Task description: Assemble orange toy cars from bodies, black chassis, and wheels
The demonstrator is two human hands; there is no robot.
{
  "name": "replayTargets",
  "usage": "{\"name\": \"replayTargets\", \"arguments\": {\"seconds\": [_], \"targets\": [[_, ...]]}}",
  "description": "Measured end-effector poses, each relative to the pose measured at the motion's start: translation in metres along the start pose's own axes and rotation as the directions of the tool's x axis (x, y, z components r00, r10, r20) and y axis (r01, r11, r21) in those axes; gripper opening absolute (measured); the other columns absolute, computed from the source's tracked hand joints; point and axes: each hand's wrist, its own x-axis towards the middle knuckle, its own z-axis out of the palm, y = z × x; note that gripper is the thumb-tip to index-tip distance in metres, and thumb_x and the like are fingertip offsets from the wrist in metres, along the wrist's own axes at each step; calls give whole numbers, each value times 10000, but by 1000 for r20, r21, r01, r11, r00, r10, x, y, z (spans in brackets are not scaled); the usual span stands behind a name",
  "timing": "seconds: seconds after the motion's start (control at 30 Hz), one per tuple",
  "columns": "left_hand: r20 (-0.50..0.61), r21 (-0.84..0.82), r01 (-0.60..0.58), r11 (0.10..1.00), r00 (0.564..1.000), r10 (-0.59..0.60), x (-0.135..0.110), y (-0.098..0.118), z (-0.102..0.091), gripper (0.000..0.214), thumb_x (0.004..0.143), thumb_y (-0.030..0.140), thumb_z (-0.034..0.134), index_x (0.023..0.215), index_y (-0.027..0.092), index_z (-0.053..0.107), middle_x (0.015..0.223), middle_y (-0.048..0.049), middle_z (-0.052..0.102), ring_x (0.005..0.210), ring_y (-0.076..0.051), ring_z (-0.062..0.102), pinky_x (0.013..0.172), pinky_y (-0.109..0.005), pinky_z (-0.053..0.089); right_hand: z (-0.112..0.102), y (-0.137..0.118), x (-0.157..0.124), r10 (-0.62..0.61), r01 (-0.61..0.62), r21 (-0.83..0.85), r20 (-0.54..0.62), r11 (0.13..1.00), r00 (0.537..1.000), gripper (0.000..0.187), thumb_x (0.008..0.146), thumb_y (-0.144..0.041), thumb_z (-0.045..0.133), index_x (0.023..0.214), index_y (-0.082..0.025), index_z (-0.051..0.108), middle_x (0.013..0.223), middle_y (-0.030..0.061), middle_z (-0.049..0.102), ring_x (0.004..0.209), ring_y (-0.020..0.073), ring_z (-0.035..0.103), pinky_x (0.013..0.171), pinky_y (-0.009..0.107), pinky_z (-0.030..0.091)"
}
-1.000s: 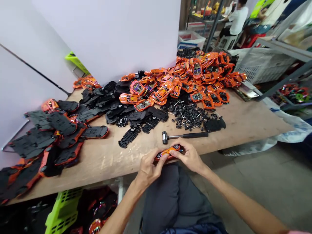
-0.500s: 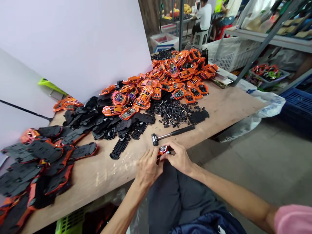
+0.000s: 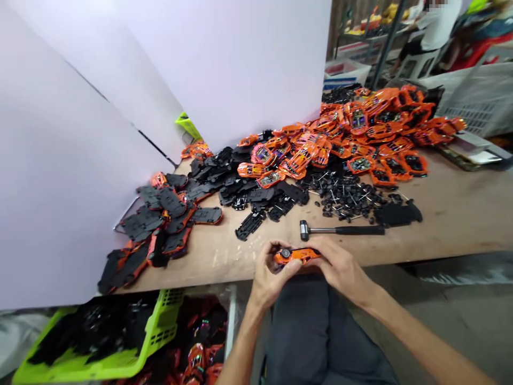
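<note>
Between both hands, over my lap at the table's front edge, is an orange toy car (image 3: 297, 256) turned on its side, a black wheel showing. My left hand (image 3: 271, 274) grips its left end with the thumb along the near side. At the car's right end, my right hand (image 3: 335, 263) holds on with closed fingers. Just beyond the hands lies a hammer (image 3: 344, 230) with a black handle and a metal head. Behind it are a heap of black wheels on axles (image 3: 344, 198) and several black car bases (image 3: 262, 197).
Orange car bodies (image 3: 304, 152) are heaped along the back by a white panel (image 3: 240, 59). Black-bottomed cars (image 3: 172, 214) are piled at left. Below the table stands a green basket (image 3: 154, 326) of black parts. A person in white (image 3: 438, 27) sits far off.
My view has swung left, bringing the green basket into sight. The toy car has been turned in my hands, and more of its orange side shows.
</note>
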Motion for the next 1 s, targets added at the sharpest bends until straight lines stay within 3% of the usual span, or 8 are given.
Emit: {"name": "replayTargets", "arguments": {"seconds": [0.07, 0.13, 0.27, 0.37, 0.57, 0.73, 0.87, 1.0], "targets": [[6, 142, -17, 990, 1000, 16, -2, -2, -9, 307, 898, 462, 749, 1011, 185, 682, 983, -61, 729, 932, -200, 686, 848, -295, 531, -11, 3, 6, -28, 34, -47, 122, 998, 992, 304, 1007, -162, 544, 1261, -270, 673, 1184, 92, 724, 1099, 282, 693, 952, 422, 573], [-26, 167, -3, 986, 1000, 7, -3, -8, -8, 247, 947, 424, 693, 991, 181, 687, 936, -49, 724, 864, -182, 673, 791, -278, 519, -15, 8, 10, 4, 3, -47, 166, 999, 986, 263, 1001, -186, 584, 1231, -265, 687, 1174, 86, 730, 1079, 276, 695, 940, 407, 568], [-151, 175, -23, 984, 987, 50, -5, -16, 5, 177, 964, 363, 671, 938, 188, 681, 908, -33, 720, 840, -172, 663, 779, -267, 497, -4, 18, 6, 225, -233, 87, 100, 968, 969, 192, 915, -299, 752, 1092, -249, 697, 1042, 39, 740, 949, 244, 700, 837, 338, 565], [-148, 175, -30, 984, 987, 56, -4, -15, 7, 155, 968, 340, 662, 934, 191, 682, 909, -32, 723, 861, -173, 669, 800, -268, 497, 6, 21, 1, 323, -324, 224, 44, 919, 945, 206, 878, -341, 784, 1035, -238, 698, 1004, 24, 718, 938, 230, 679, 837, 315, 549], [-54, 83, 84, 993, 995, -80, -2, -13, -2, 244, 944, 413, 691, 991, 174, 688, 960, -47, 724, 878, -175, 650, 800, -270, 492, 8, 18, 0, 335, -335, 251, 43, 908, 941, 203, 886, -306, 761, 1068, -244, 696, 1025, 20, 703, 942, 217, 654, 867, 308, 515], [-153, 25, 139, 990, 979, -134, -5, -14, 10, 252, 928, 442, 689, 944, 191, 666, 891, -15, 702, 832, -160, 626, 781, -251, 478, 10, 18, -2, 344, -343, 229, 37, 911, 938, 250, 887, -299, 757, 1122, -251, 684, 1104, 37, 714, 1019, 241, 664, 921, 338, 513], [-204, 104, 75, 992, 978, -53, -8, -17, 16, 241, 946, 436, 666, 894, 200, 653, 846, 1, 673, 781, -151, 603, 742, -242, 457, 12, 16, -2, 308, -301, 192, -4, 934, 951, 195, 891, -285, 750, 1072, -245, 691, 1032, 40, 717, 961, 242, 662, 871, 342, 522], [-90, 234, -17, 972, 995, 39, -7, -18, 5, 221, 1007, 400, 591, 955, 203, 676, 922, -34, 708, 861, -186, 646, 792, -275, 473, 11, 15, 1, 233, -226, 181, -16, 957, 972, 126, 905, -250, 728, 1027, -245, 696, 992, 40, 723, 937, 240, 661, 833, 342, 523]]}}
